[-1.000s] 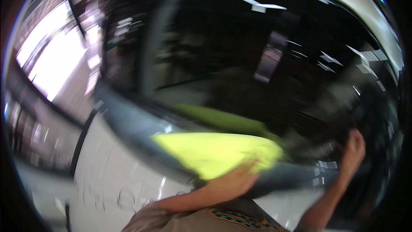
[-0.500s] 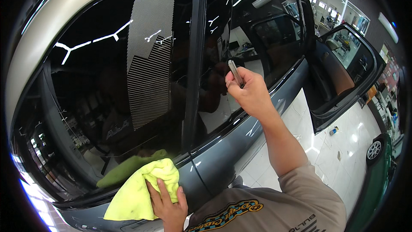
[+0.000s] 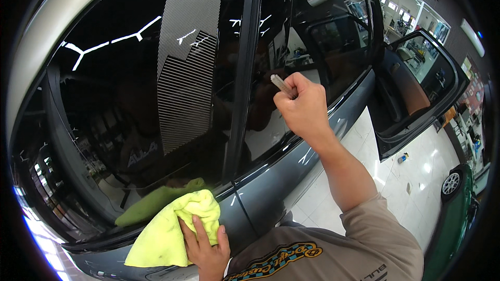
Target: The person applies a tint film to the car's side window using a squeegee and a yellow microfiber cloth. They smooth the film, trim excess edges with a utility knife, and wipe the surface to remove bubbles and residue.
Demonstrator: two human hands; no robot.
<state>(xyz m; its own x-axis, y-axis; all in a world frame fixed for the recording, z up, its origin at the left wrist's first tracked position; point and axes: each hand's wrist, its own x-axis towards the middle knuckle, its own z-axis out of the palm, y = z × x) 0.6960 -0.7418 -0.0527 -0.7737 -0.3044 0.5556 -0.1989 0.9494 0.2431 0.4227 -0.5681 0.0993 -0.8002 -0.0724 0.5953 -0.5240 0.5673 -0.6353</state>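
Note:
My left hand (image 3: 208, 247) presses a bright yellow-green microfibre cloth (image 3: 164, 234) against the grey car body, just under the rear side window (image 3: 130, 88). Its fingers lie over the cloth and are partly tucked into its folds. In my right hand (image 3: 306, 105), closed in a fist, is a slim silver tool (image 3: 283, 86) shaped like a utility knife. One end sticks out above the thumb and points up and left; the other end is hidden by the hand. That hand is in front of the dark door glass (image 3: 328, 36), right of the black pillar (image 3: 244, 83).
A striped patch (image 3: 187, 73) shows in the dark rear glass among reflections of ceiling lights. On the right a car door (image 3: 416, 99) stands open. A small can-like item (image 3: 403, 158) lies on the white tiled floor (image 3: 338, 198). A green car (image 3: 453, 213) is parked at far right.
The silver tool has tilted further left in my right hand, which has turned and shows more of its back. My left hand and the cloth have barely moved.

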